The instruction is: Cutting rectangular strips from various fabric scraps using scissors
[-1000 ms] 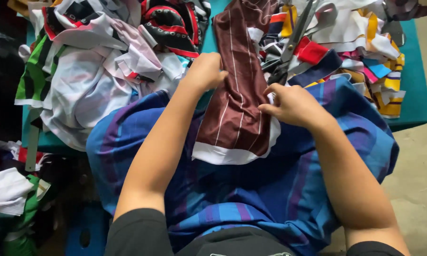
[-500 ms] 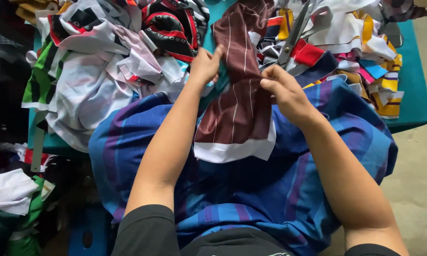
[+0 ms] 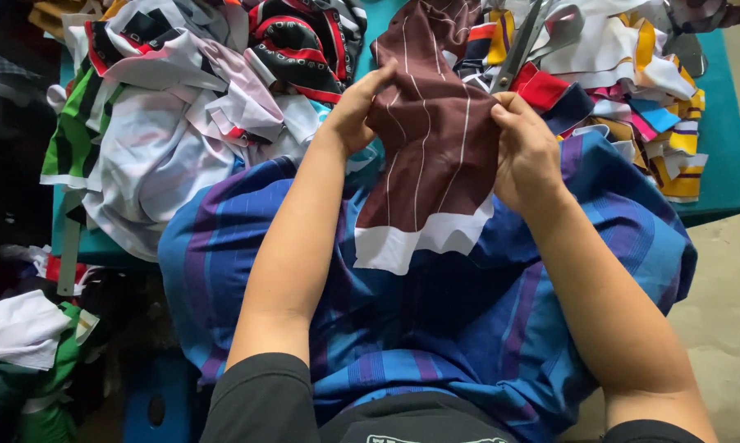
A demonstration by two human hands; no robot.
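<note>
Both forearms reach forward from the bottom of the head view, bare below short black sleeves, and meet at a piece of maroon cloth [image 3: 431,156] held up between them. The left hand [image 3: 355,107] sits at the cloth's left edge, wrist bent slightly back, its fingers [image 3: 380,76] pinching the edge near the top with the thumb tucked behind the fabric. The right hand [image 3: 524,148] grips the right edge a little lower, knuckles toward the camera, fingers curled closed on the cloth so that the fabric bunches just beside them.

The maroon cloth is dark reddish brown with thin white pinstripes running lengthwise and a broad white band along its bottom edge (the band hangs loose and slightly uneven). It is stretched between the two hands, its upper end trailing back toward the pile on the worktop [image 3: 727,164], its lower end draping over a blue striped fabric [image 3: 468,328] that covers the person's lap.

On the teal worktop behind lie heaps of cut fabric: white and green pieces [image 3: 140,139] to the left, a black and red printed piece [image 3: 300,45] near the middle, and yellow, red and blue scraps [image 3: 649,98] to the right. A pair of scissors [image 3: 534,33] rests among the scraps just beyond the right hand.
</note>
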